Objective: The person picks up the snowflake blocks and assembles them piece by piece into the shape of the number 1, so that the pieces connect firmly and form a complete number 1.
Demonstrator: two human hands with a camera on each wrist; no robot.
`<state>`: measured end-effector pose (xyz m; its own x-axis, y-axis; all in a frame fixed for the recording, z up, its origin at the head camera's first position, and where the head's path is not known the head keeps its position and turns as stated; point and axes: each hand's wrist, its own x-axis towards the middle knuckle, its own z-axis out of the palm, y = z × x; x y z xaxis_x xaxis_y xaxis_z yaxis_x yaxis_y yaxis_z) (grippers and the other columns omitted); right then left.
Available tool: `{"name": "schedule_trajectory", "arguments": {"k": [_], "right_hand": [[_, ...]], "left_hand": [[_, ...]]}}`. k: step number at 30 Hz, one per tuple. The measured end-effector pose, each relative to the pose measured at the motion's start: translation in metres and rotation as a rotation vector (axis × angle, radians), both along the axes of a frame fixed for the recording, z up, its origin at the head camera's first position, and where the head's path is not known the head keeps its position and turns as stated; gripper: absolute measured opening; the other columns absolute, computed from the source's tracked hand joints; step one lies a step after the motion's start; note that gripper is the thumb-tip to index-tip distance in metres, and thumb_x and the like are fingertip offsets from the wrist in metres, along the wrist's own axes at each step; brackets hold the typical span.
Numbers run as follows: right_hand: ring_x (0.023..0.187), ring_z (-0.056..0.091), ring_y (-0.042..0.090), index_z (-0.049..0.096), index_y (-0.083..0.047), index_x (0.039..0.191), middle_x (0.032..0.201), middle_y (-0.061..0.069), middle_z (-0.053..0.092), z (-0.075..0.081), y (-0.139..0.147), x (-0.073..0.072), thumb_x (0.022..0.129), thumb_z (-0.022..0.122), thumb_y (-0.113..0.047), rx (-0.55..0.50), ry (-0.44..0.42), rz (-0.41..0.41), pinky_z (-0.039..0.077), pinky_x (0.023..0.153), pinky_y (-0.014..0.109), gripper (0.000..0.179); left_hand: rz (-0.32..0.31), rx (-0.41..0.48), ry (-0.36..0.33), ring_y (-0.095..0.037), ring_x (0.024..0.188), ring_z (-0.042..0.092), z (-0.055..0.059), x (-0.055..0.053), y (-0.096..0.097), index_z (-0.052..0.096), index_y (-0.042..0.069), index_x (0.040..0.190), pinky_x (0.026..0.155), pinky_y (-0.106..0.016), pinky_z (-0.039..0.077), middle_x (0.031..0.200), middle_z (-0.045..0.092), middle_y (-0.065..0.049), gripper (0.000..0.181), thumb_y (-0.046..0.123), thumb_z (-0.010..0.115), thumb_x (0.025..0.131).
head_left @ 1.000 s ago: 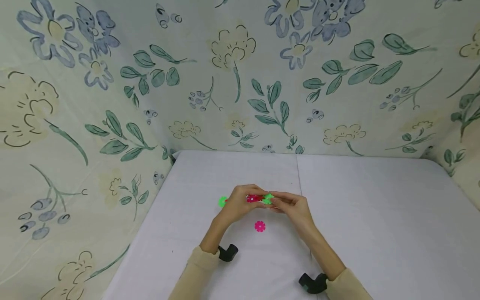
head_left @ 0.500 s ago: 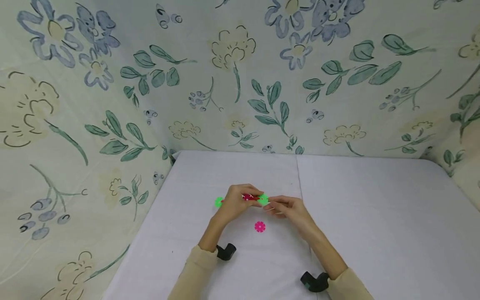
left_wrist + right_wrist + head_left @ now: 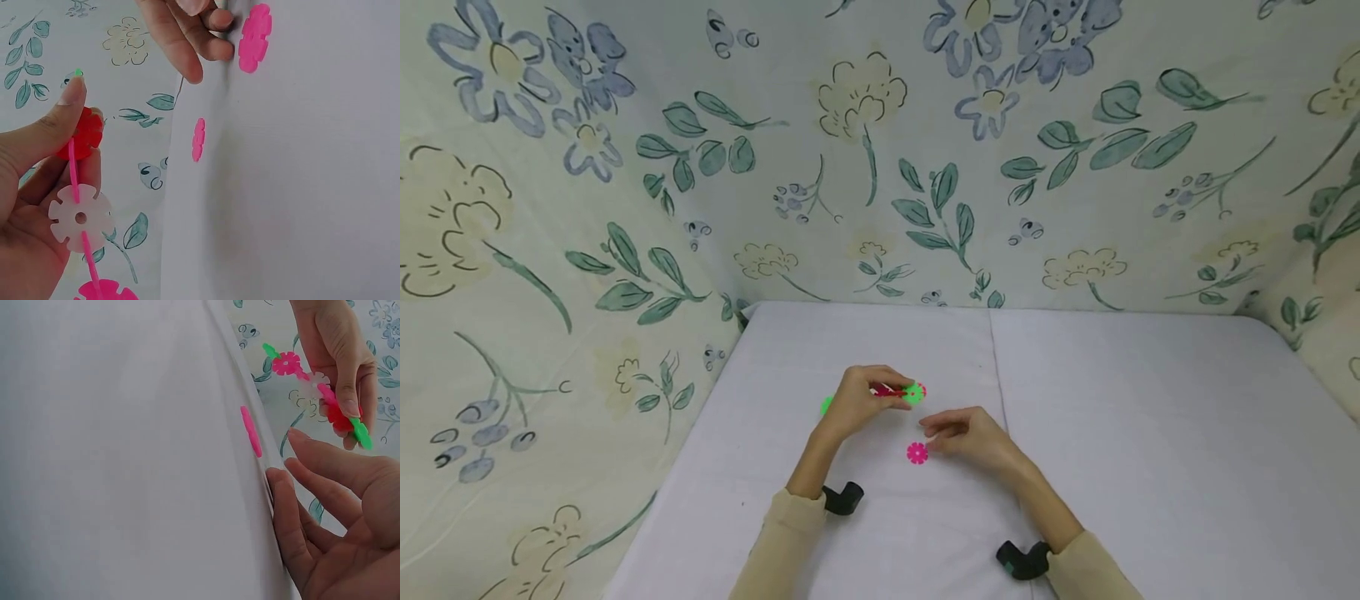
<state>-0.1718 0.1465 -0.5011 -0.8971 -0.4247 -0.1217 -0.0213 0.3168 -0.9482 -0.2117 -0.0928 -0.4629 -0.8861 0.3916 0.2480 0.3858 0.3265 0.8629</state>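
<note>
My left hand [image 3: 852,404] pinches a chain of slotted plastic snowflake discs between thumb and fingers. The chain joins a green disc [image 3: 913,393], a red disc [image 3: 339,419], a translucent white disc [image 3: 80,217] and a pink disc [image 3: 287,363], linked by edge-on pink ones. Another green disc [image 3: 827,406] shows past the left hand's far side. My right hand [image 3: 973,440] holds nothing; its fingers are loosely bent close beside a loose pink disc [image 3: 917,453] on the table. Whether they touch it I cannot tell. The left wrist view shows a second loose pink disc [image 3: 199,140].
A white cloth covers the table [image 3: 1112,417], with a crease running front to back. Behind and to the left hangs a floral curtain [image 3: 865,167]. Black wrist mounts [image 3: 1024,560] sit at both cuffs.
The right hand has let go of the green end of the chain and moved down towards the loose pink disc. The left hand has shifted slightly left with the chain.
</note>
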Motion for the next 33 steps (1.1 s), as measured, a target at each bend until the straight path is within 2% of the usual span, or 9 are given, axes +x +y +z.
{"name": "schedule_trajectory", "arguments": {"k": [3, 7, 11, 17, 22, 26, 30, 33], "right_hand": [[0.083, 0.065, 0.014, 0.075, 0.001, 0.12, 0.104, 0.018, 0.076, -0.002, -0.001, 0.0, 0.087, 0.08, -0.005, 0.036, 0.108, 0.042, 0.053, 0.071, 0.018, 0.033], [0.074, 0.06, 0.011, 0.079, -0.001, 0.111, 0.093, 0.015, 0.071, -0.003, -0.007, 0.001, 0.081, 0.086, -0.004, 0.094, 0.222, 0.068, 0.051, 0.065, 0.019, 0.031], [0.071, 0.056, 0.008, 0.082, -0.007, 0.102, 0.088, 0.009, 0.066, -0.002, -0.012, 0.002, 0.077, 0.09, -0.007, 0.171, 0.273, 0.061, 0.049, 0.063, 0.019, 0.026], [0.071, 0.056, 0.007, 0.081, -0.009, 0.096, 0.085, 0.005, 0.066, -0.003, -0.016, 0.003, 0.075, 0.091, -0.009, 0.227, 0.323, 0.034, 0.048, 0.065, 0.02, 0.023], [0.068, 0.056, 0.006, 0.076, -0.009, 0.093, 0.083, 0.005, 0.067, -0.003, -0.017, 0.003, 0.076, 0.092, -0.012, 0.233, 0.304, 0.01, 0.048, 0.064, 0.02, 0.023], [0.066, 0.056, 0.007, 0.07, -0.008, 0.094, 0.081, 0.004, 0.066, -0.001, -0.015, 0.003, 0.079, 0.09, -0.011, 0.2, 0.245, 0.007, 0.048, 0.061, 0.02, 0.025], [0.065, 0.06, 0.01, 0.066, -0.001, 0.103, 0.082, 0.008, 0.065, 0.001, -0.011, 0.001, 0.088, 0.08, -0.005, 0.104, 0.132, 0.031, 0.053, 0.059, 0.021, 0.021], [0.068, 0.069, 0.017, 0.064, 0.005, 0.112, 0.088, 0.017, 0.067, 0.001, -0.007, -0.001, 0.093, 0.072, 0.001, 0.006, 0.068, 0.008, 0.061, 0.062, 0.027, 0.02]], "left_hand": [[-0.014, -0.007, -0.014, -0.023, 0.096, 0.072, 0.001, 0.0, -0.001, 0.082, 0.01, 0.108, 0.085, -0.042, 0.058, 0.106, 0.08, -0.006, 0.03, 0.009, 0.089, 0.079], [-0.039, -0.043, -0.037, -0.019, 0.094, 0.069, 0.001, 0.001, -0.003, 0.083, 0.012, 0.108, 0.081, -0.034, 0.057, 0.106, 0.08, -0.004, 0.03, 0.01, 0.089, 0.079], [-0.068, -0.067, -0.047, -0.016, 0.096, 0.067, 0.001, 0.001, -0.003, 0.082, 0.012, 0.11, 0.08, -0.028, 0.056, 0.109, 0.08, -0.004, 0.031, 0.009, 0.089, 0.08], [-0.077, -0.08, -0.045, -0.017, 0.096, 0.068, 0.002, 0.0, -0.006, 0.082, 0.014, 0.11, 0.08, -0.03, 0.055, 0.11, 0.08, -0.002, 0.029, 0.011, 0.088, 0.081], [-0.084, -0.082, -0.032, -0.017, 0.095, 0.068, 0.002, -0.001, -0.008, 0.082, 0.012, 0.111, 0.079, -0.028, 0.055, 0.108, 0.08, -0.004, 0.031, 0.011, 0.088, 0.08], [-0.08, -0.092, -0.036, -0.015, 0.093, 0.067, 0.003, -0.001, -0.008, 0.083, 0.012, 0.109, 0.078, -0.025, 0.054, 0.105, 0.08, -0.003, 0.029, 0.012, 0.089, 0.08], [-0.103, -0.097, -0.051, -0.013, 0.093, 0.067, 0.005, 0.0, -0.008, 0.083, 0.013, 0.106, 0.079, -0.024, 0.053, 0.105, 0.08, -0.002, 0.025, 0.012, 0.088, 0.082], [-0.115, -0.098, -0.062, -0.014, 0.093, 0.066, 0.005, 0.001, -0.008, 0.084, 0.013, 0.106, 0.078, -0.023, 0.053, 0.105, 0.08, -0.003, 0.024, 0.011, 0.088, 0.082]]}}
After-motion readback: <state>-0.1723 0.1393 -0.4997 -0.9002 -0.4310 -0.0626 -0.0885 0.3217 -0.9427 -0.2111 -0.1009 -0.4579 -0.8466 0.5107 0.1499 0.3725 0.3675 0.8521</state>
